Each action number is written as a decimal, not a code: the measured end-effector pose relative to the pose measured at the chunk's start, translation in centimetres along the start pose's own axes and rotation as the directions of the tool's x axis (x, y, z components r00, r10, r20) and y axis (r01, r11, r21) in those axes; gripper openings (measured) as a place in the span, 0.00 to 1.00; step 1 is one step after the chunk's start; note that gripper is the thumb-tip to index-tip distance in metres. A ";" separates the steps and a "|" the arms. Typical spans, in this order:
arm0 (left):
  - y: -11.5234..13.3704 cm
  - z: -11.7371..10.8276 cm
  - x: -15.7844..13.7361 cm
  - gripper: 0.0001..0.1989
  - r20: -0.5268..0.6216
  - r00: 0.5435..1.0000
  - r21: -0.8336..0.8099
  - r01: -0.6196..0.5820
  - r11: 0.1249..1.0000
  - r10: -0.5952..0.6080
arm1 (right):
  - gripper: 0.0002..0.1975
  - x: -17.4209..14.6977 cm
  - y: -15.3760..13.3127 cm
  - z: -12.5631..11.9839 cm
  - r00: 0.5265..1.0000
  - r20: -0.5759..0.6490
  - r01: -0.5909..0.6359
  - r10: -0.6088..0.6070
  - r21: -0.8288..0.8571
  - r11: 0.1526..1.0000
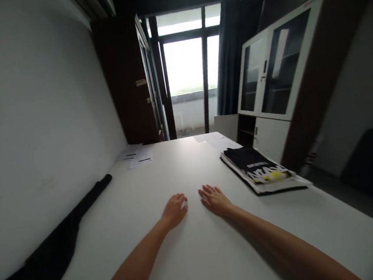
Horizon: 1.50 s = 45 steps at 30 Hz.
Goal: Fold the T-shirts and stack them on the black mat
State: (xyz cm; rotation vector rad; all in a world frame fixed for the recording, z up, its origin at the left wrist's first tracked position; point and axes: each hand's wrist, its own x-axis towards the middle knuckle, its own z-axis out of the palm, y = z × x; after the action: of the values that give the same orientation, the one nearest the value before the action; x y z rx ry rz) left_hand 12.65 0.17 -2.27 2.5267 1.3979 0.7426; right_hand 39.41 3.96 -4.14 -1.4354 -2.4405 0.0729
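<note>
Both of my hands rest on a white table [176, 167], a short gap between them. My left hand [176, 211] lies with its fingers loosely curved and the thumb apart, and no object shows in it. Palm down, my right hand [215, 199] has its fingers stretched out and also holds nothing. A stack of folded clothes [245, 163] sits to the right of my right hand, apart from it; the top piece is black with white and yellow print. Along the left edge, by the wall, lies a long black cloth item [61, 238], away from my left hand.
Printed papers [138, 156] lie at the far left of the table, and pale sheets [217, 142] at the far right. Beyond stand a dark cabinet [122, 80], a glass door [185, 70] and a white-fronted cabinet [272, 134]. A wall [39, 105] borders the left side.
</note>
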 end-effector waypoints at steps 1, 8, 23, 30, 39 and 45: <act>0.0 0.0 0.1 0.13 0.011 1.000 0.003 -0.002 1.000 0.002 | 0.27 1.3 -0.4 0.6 1.000 0.013 -0.020 0.020 -0.006 1.000; 0.1 -0.4 -0.2 0.14 0.023 0.999 0.009 0.026 1.000 -0.026 | 0.26 5.5 -1.9 0.9 0.999 0.030 -0.032 0.031 0.038 0.999; -2.6 -0.1 -0.8 0.17 0.047 0.999 -0.059 -0.011 0.998 0.014 | 0.21 3.9 -0.7 0.7 0.996 -0.011 0.088 -0.088 0.083 0.993; -3.6 0.1 -0.9 0.17 0.043 0.999 -0.053 -0.017 0.998 0.020 | 0.21 3.9 -0.2 1.4 0.996 -0.018 0.088 -0.087 0.065 0.994; -3.4 0.0 -1.1 0.17 0.034 0.999 -0.061 -0.025 0.998 0.027 | 0.21 3.7 -0.4 1.1 0.996 -0.019 0.085 -0.084 0.077 0.993; -3.3 0.1 -1.0 0.17 0.035 0.999 -0.074 -0.002 0.997 0.004 | 0.22 3.7 -0.4 1.1 0.997 -0.019 0.078 -0.077 0.075 0.994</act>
State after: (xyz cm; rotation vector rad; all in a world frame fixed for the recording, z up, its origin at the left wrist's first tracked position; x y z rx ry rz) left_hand 9.77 1.16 -3.98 2.4735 1.3306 0.7334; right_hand 37.07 7.10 -4.23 -1.3028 -2.4502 0.1342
